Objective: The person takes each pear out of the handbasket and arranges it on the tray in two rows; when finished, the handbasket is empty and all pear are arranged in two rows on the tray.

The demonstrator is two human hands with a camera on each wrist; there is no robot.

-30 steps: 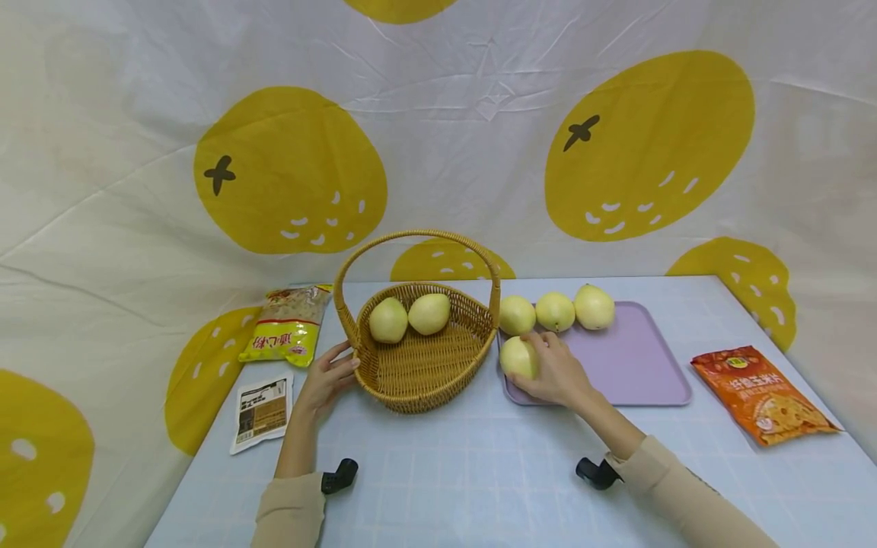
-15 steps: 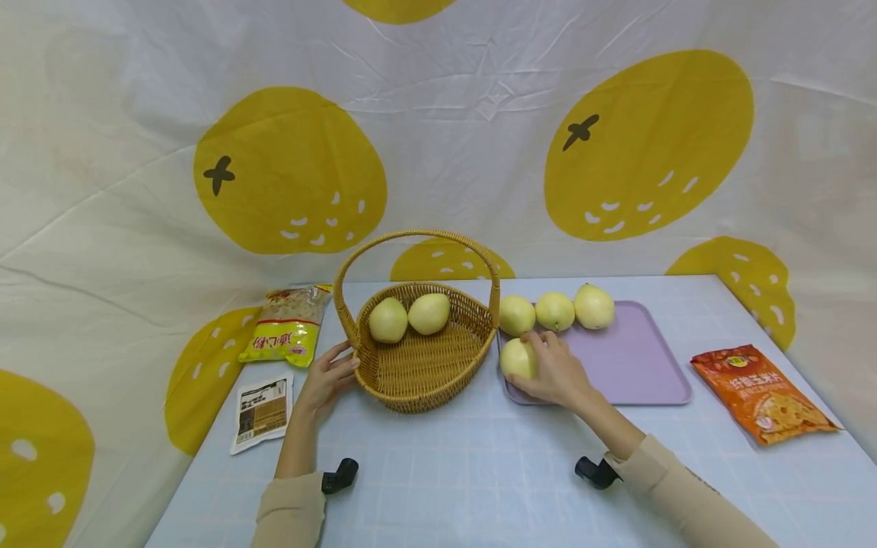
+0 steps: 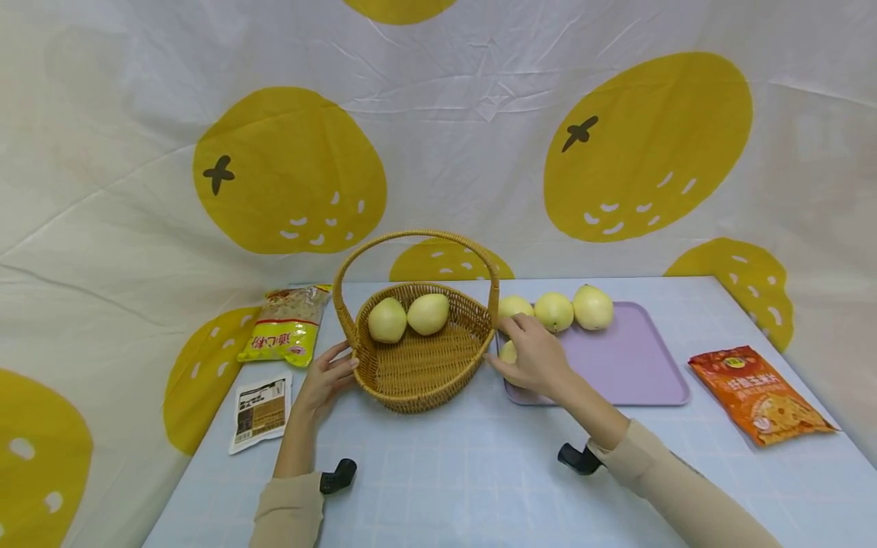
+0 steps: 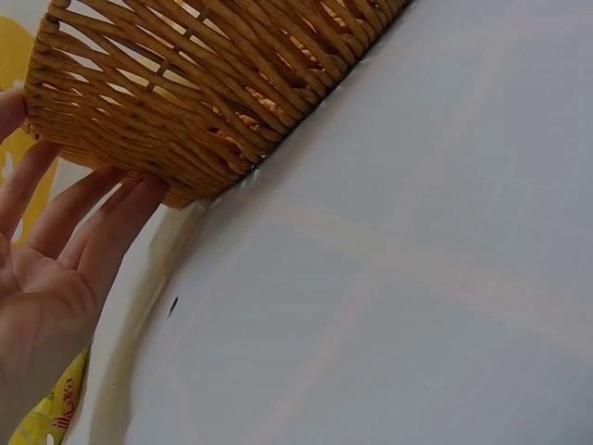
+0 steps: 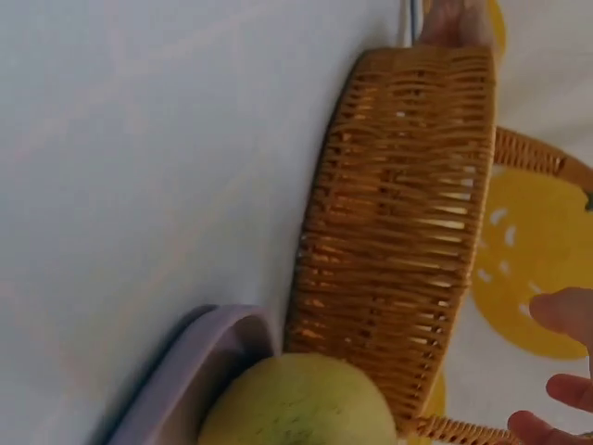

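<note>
A wicker basket (image 3: 411, 402) with a tall arched handle holds two pale yellow-green pears (image 3: 387, 321). My left hand (image 3: 331, 380) touches its left side; in the left wrist view the extended fingers (image 4: 120, 222) lie against the woven wall. My right hand (image 3: 537, 361) is above the left end of the purple tray (image 3: 630, 365), fingertips near the basket's right rim. Partly hidden beneath it is a pear (image 3: 508, 352). The right wrist view shows that pear (image 5: 301, 403) resting in the tray, apart from my spread fingers (image 5: 561, 315).
Three more pears (image 3: 553, 312) line the tray's back edge. An orange snack bag (image 3: 760, 396) lies at the right. On the left are a yellow food bag (image 3: 284, 326) and a white-and-brown packet (image 3: 262, 413). A fruit-printed cloth (image 3: 466, 152) hangs behind the table.
My right hand has let go of the front pear and moved slightly up and left toward the basket, now covering more of the pear. My left hand has stayed at the basket.
</note>
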